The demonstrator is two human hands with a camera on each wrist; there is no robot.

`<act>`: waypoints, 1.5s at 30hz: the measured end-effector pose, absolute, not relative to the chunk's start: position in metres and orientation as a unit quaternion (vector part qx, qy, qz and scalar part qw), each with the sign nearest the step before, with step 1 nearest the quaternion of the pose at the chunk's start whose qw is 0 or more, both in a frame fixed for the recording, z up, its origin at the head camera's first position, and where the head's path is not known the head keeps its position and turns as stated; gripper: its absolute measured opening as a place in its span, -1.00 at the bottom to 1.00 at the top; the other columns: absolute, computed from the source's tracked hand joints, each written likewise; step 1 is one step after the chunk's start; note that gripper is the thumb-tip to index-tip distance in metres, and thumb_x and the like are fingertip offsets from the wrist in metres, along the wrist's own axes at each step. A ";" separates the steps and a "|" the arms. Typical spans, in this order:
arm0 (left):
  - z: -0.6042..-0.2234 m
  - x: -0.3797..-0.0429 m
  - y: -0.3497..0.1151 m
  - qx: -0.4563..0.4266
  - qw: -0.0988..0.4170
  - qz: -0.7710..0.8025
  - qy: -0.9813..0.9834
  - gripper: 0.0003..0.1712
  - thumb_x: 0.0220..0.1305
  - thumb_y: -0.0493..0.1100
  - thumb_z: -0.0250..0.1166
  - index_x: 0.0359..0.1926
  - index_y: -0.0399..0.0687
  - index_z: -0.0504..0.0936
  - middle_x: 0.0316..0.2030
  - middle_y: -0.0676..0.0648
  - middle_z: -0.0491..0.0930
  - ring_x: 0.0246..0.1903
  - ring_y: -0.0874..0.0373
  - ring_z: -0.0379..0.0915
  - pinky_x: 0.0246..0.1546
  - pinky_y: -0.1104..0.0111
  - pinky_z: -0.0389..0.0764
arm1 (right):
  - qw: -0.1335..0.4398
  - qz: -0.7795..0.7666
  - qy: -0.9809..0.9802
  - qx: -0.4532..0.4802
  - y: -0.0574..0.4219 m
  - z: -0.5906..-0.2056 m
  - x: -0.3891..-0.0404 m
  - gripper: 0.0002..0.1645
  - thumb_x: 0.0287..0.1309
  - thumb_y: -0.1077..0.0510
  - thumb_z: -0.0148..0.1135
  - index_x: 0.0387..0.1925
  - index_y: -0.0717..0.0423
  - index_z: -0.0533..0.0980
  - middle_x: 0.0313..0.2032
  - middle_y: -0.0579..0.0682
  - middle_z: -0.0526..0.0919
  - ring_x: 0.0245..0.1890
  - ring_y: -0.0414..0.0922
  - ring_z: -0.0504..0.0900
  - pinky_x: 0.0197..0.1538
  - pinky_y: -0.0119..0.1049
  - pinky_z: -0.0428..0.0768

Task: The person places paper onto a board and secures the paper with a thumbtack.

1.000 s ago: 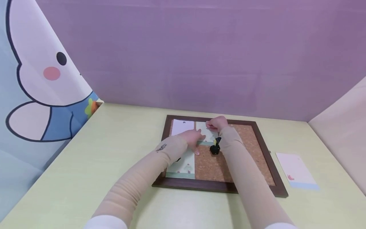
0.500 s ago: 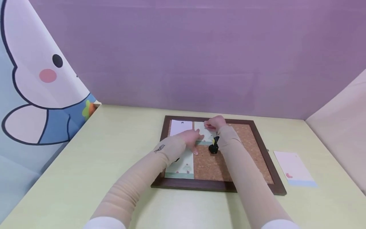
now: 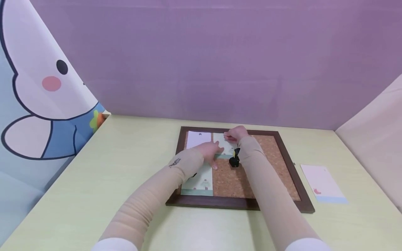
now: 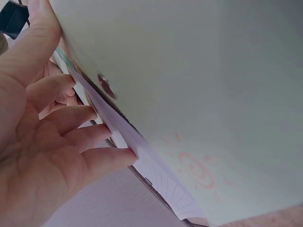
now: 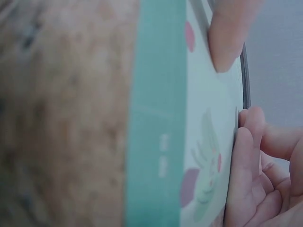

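Observation:
My left hand (image 3: 208,152), fingers spread, rests across the left half of a framed corkboard (image 3: 230,183). Its fingertips touch the near-left edge of a white paper card (image 5: 206,94) with a green band, lying at the board's top middle. Over that card's top edge, the fingers of my right hand (image 3: 236,134) are curled. In the right wrist view they pinch a small thin thumbtack (image 5: 236,116), seen edge-on and mostly hidden. A lilac card (image 3: 196,137) fills the top left corner. Below it lies another green-banded card (image 3: 201,179), with a tack (image 4: 106,86) in it.
Right of the board, a pinkish card (image 3: 323,183) with a blue band lies on the pale table (image 3: 125,157). A small dark speck (image 3: 294,163) sits near the frame's right side. Purple cloth (image 3: 201,69) stands behind. A black wrist-camera piece (image 3: 234,160) hangs below the right wrist.
The head view has shifted slightly, so the whole scene sits a little further left. Both hands keep their places on the board.

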State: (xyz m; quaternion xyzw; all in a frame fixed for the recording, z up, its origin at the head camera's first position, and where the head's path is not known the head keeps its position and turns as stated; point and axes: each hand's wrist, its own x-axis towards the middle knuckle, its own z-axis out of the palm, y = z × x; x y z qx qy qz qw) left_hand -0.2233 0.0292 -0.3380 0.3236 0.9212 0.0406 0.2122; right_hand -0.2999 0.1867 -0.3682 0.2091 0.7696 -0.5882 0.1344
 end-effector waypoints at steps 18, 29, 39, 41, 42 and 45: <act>-0.340 -0.222 0.029 0.312 0.221 0.051 0.923 -0.05 0.05 -0.02 0.41 0.42 0.00 0.14 0.46 -0.23 -0.10 0.42 -0.11 -0.03 0.42 0.20 0.06 | 0.162 -0.589 0.769 0.188 0.193 -0.371 -0.297 -0.79 0.18 0.24 0.24 -0.18 0.31 0.53 -0.70 -0.11 0.58 -0.65 -0.30 0.57 -0.42 -0.52 0.61; -0.341 -0.224 0.027 0.306 0.223 0.055 0.924 -0.03 0.03 -0.01 0.42 0.42 0.01 0.14 0.46 -0.22 -0.10 0.42 -0.11 -0.04 0.42 0.18 0.07 | 0.159 -0.573 0.781 0.192 0.195 -0.375 -0.300 -0.85 0.13 0.22 0.30 -0.40 0.22 0.50 -0.73 -0.08 0.53 -0.69 -0.28 0.55 -0.44 -0.47 0.64; -0.341 -0.224 0.027 0.300 0.220 0.058 0.927 -0.04 0.02 -0.01 0.42 0.42 0.03 0.16 0.46 -0.20 -0.09 0.42 -0.10 -0.05 0.42 0.19 0.07 | 0.156 -0.575 0.778 0.199 0.192 -0.376 -0.302 -0.84 0.13 0.22 0.30 -0.41 0.22 0.49 -0.74 -0.08 0.53 -0.72 -0.27 0.56 -0.45 -0.47 0.64; -0.341 -0.223 0.027 0.297 0.220 0.060 0.927 -0.04 0.02 -0.02 0.42 0.42 0.03 0.16 0.46 -0.20 -0.09 0.42 -0.10 -0.05 0.42 0.19 0.07 | 0.155 -0.573 0.779 0.200 0.192 -0.376 -0.303 -0.84 0.12 0.22 0.30 -0.42 0.22 0.48 -0.75 -0.08 0.53 -0.73 -0.27 0.56 -0.46 -0.47 0.64; -0.341 -0.223 0.027 0.296 0.221 0.061 0.927 -0.04 0.02 -0.02 0.42 0.42 0.03 0.16 0.46 -0.20 -0.09 0.42 -0.10 -0.05 0.42 0.18 0.07 | 0.155 -0.572 0.780 0.201 0.192 -0.376 -0.303 -0.84 0.12 0.22 0.30 -0.43 0.21 0.48 -0.76 -0.08 0.53 -0.73 -0.27 0.56 -0.46 -0.47 0.64; -0.341 -0.223 0.026 0.297 0.221 0.061 0.927 -0.04 0.03 -0.03 0.42 0.42 0.03 0.16 0.46 -0.20 -0.09 0.42 -0.10 -0.04 0.42 0.18 0.08 | 0.155 -0.569 0.782 0.201 0.191 -0.377 -0.304 -0.83 0.12 0.21 0.31 -0.44 0.21 0.48 -0.77 -0.08 0.52 -0.74 -0.27 0.55 -0.47 -0.46 0.64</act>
